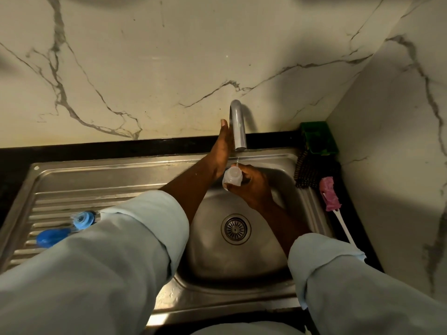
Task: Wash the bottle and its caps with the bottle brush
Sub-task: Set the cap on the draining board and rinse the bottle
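Note:
My right hand (254, 187) grips a small translucent bottle (232, 177) under the tap's spout, where a thin stream of water falls onto its mouth. My left hand (223, 143) reaches up behind the grey tap (238, 126), fingers extended along it; what it touches is hidden. Two blue caps lie on the ribbed draining board at left: a light blue ring-shaped cap (83, 220) and a darker blue cap (50, 237), partly covered by my left sleeve. The bottle brush (330, 195), with a pink head and white handle, lies on the counter right of the basin.
The steel sink basin (210, 252) has a round drain strainer (235, 228) in its middle. A green holder (318, 137) and a dark scrubbing brush (307, 174) sit at the back right corner. Marble walls close in behind and to the right.

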